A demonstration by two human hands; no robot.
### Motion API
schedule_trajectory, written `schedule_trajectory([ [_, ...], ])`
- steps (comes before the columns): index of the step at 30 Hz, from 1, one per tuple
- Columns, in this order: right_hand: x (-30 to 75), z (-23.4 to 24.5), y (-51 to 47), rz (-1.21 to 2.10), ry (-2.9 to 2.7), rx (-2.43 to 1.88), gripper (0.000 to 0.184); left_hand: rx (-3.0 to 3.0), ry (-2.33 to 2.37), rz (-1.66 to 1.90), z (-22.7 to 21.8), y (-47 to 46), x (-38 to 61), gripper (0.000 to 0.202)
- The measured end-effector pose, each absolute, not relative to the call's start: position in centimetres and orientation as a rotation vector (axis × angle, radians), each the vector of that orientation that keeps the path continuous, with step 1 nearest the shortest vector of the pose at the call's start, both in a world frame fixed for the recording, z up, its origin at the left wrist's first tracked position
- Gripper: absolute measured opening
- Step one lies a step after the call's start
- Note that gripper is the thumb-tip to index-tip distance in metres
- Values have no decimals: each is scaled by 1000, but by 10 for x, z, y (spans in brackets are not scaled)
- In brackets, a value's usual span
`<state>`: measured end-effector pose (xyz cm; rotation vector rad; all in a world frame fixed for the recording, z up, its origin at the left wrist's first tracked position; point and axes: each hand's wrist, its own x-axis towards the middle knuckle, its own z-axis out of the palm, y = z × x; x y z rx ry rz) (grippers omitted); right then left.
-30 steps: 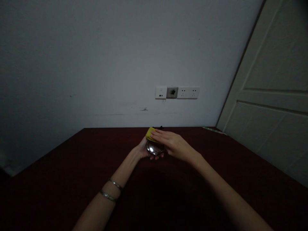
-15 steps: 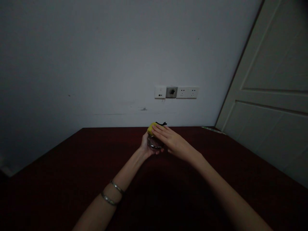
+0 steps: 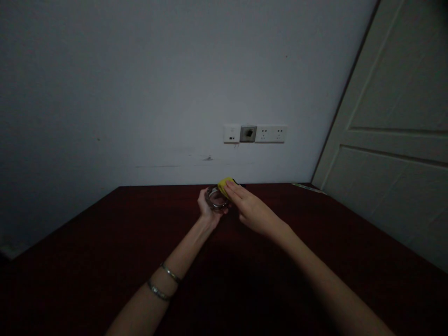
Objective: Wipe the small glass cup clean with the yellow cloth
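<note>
My left hand [image 3: 207, 211] is closed around a round, clear glass container [image 3: 216, 204] with a shiny rim, held up over the dark red table [image 3: 140, 242]. Whether it is a jar, a cup or a dish I cannot tell in the dim light. In my right hand [image 3: 257, 210] is a yellow cloth [image 3: 224, 185] with a dark edge, pressed by the fingers against the upper right side of the glass. Part of the cloth is hidden under those fingers.
A pale wall [image 3: 168, 93] rises behind the table, with a row of sockets and switches [image 3: 255, 134] on it. To the right stands a panelled door [image 3: 392, 135]. A thin printed strip [image 3: 308, 188] lies by the table's far right edge.
The glass container and my left hand have shifted a little left and up. My right hand and the cloth have slid off its top to the right side, baring more of the rim.
</note>
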<state>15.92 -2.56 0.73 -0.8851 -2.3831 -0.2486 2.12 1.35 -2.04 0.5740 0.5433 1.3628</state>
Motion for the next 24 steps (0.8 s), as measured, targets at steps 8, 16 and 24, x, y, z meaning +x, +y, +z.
schedule_trajectory([
  [8,141,-3,-34,-166,-2385,-935,82,331,556,1637,-23,19,21,32],
  [16,125,-10,-47,-54,-2359,-1026,76,299,506,1762,-28,27,17,30],
  [24,125,4,-64,280,-2274,-1043,68,354,539,1707,-36,31,20,31],
])
